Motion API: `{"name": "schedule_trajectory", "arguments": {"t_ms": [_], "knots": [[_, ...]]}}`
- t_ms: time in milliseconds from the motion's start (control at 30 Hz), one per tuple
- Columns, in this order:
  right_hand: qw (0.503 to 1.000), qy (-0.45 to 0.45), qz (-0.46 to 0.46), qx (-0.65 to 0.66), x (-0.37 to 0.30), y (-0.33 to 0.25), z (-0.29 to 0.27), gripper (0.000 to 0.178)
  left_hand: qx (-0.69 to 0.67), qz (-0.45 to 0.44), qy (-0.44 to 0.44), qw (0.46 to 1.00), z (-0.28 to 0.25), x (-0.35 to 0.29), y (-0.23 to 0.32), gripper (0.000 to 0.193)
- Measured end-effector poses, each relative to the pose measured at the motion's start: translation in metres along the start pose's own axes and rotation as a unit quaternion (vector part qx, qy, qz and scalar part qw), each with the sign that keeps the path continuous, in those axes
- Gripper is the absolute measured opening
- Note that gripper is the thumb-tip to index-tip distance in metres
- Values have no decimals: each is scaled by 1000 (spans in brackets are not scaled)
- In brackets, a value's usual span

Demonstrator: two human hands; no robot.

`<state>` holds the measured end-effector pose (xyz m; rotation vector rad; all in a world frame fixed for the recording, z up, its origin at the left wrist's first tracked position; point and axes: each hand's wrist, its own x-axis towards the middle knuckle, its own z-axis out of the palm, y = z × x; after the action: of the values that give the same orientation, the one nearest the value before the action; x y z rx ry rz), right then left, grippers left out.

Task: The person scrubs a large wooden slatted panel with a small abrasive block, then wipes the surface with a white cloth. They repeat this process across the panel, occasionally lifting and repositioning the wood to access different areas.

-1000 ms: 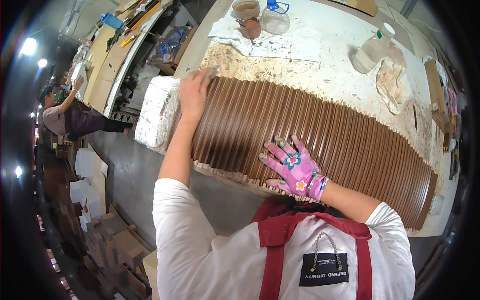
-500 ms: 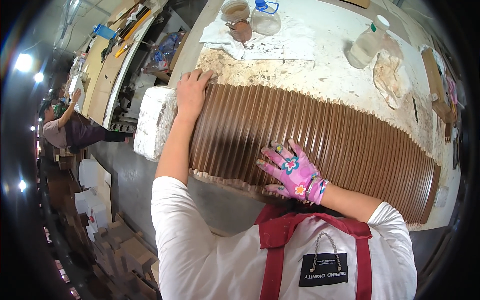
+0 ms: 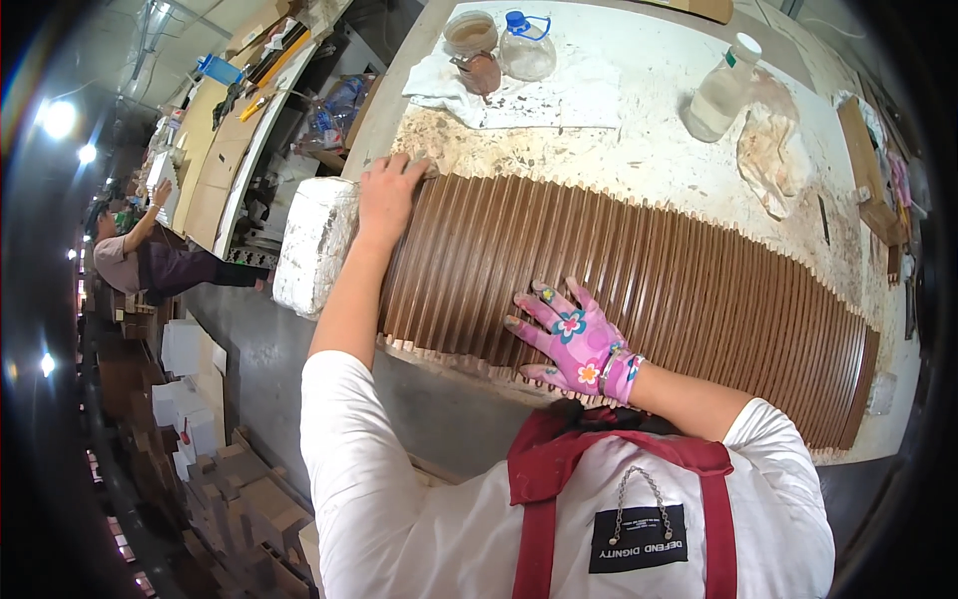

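Note:
A row of long, narrow brown wooden strips (image 3: 689,285) lies side by side on the worktable, their ends uneven along both edges. My bare left hand (image 3: 389,205) rests against the leftmost strips near their far ends, fingers slightly apart and bent at the tips. In a pink floral glove, my right hand (image 3: 577,344) lies spread over the strips near their close ends, left of the middle. What is under its palm is hidden. Just left of my left forearm sits a white wrapped block (image 3: 314,245).
Behind the strips, the stained worktable (image 3: 649,160) carries a jar of brownish liquid (image 3: 471,35), a blue-capped jug (image 3: 527,55), a white cloth (image 3: 579,100), a clear bottle (image 3: 717,95) and a stained rag (image 3: 766,170). Another person (image 3: 150,255) stands at a bench far left.
My right hand has shifted slightly left over the strips, still spread. My left hand stays at the left end. The view has moved a little.

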<state>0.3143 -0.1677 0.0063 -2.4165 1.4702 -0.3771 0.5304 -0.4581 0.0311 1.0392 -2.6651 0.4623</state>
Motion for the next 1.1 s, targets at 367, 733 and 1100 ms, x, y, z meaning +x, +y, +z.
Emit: {"name": "schedule_trajectory", "arguments": {"t_ms": [367,733,1100], "knots": [[1000,21,-8,12,-3,-1,-6,63,-673,-494,102,540,-86,-106,82,43],[841,148,-3,520,2,10,-40,39,-909,-362,83,187,-112,-148,200,45],[738,24,120,664,10,-9,-63,51,-933,-235,-146,232,-105,-159,165,52]]}}
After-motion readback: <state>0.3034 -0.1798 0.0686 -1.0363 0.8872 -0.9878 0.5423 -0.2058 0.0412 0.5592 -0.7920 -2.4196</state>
